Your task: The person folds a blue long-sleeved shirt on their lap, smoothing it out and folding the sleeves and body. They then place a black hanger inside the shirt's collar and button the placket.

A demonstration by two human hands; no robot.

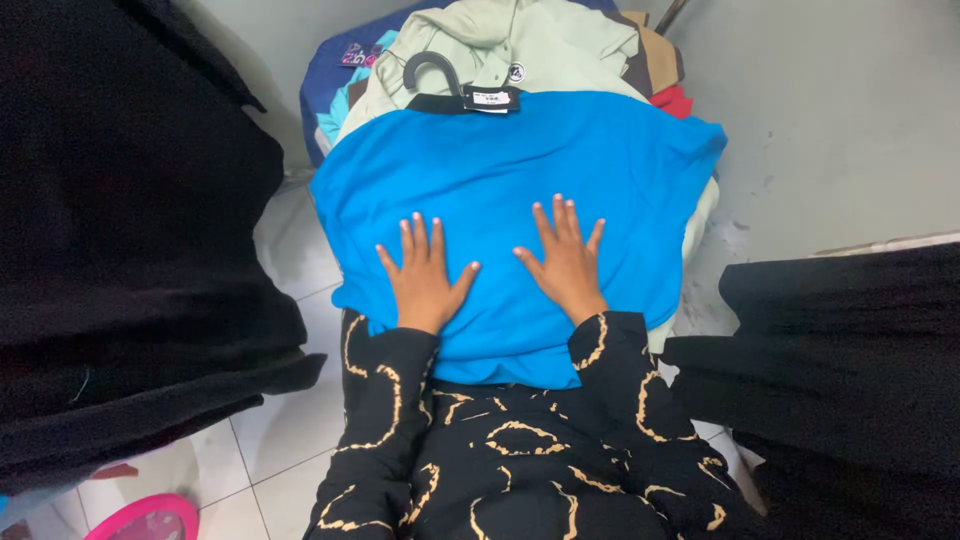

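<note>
Blue garment (520, 190): bright blue, smooth knit, spread flat across the top of a clothes pile (480, 60). Its long axis runs side to side in the head view; the collar end lies away from the person, where a black hanger (432, 72) hooks upward and a small white tag (490, 99) sits on a black neckband. The near hem hangs over the pile's front edge, touching the person's lap. The right corner juts out past the pile toward the grey wall (830, 130).

Left hand (425, 275): palm down, fingers spread and fully flat on the blue cloth, left of centre; it grasps nothing, only presses.

Right hand (565, 262): likewise flat, fingers splayed and pointing away from the person, pressing the cloth right of centre; nothing pinched or held. The two hands lie near each other, apart, thumbs turned inward.

Sleeves (385, 400): black with tan curling lines, reaching both wrists.

Pile beneath: a pale green garment (500, 40) directly under the blue one, with navy, tan and red pieces showing at the back edges.

Surroundings: black fabric (130, 230) hangs close on the left, more black cloth (850, 350) on the right, leaving a narrow channel around the pile. White tiled floor (270, 440) shows lower left, with a pink basin (150, 520) at the bottom edge; its contents cannot be made out.
</note>
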